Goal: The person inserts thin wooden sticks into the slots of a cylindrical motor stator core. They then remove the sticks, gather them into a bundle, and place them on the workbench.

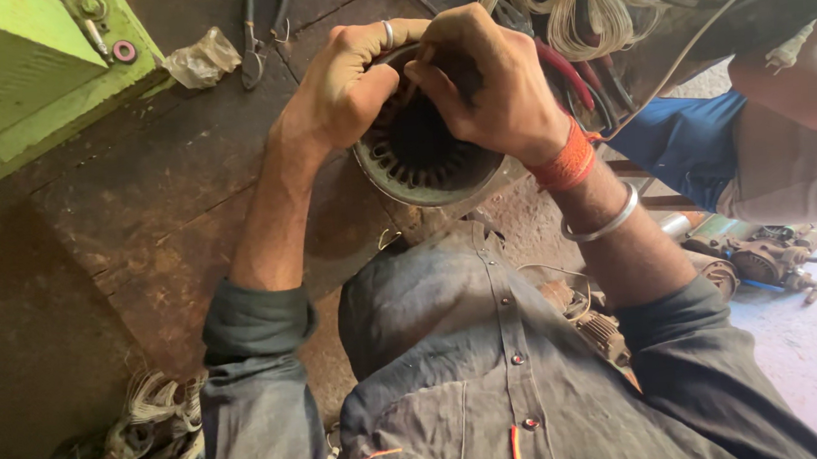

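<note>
A round metal motor stator [420, 163], with slots around its dark bore, rests tilted on the edge of a worn wooden workbench [143, 208]. My left hand [347, 82], with a ring on one finger, grips the stator's upper left rim. My right hand [489, 78] curls over the top of the stator, its fingers pressed into the bore; what they pinch is hidden. A red thread band and a metal bangle [607, 222] circle my right wrist.
A green metal machine [21, 83] stands at the back left. Pliers [260, 35] and a crumpled plastic bag [200, 61] lie behind my hands. Pale wire coils [584, 6] hang at the back right. Another person's arm [789, 121] reaches in from the right. Wire scraps [147, 434] lie at lower left.
</note>
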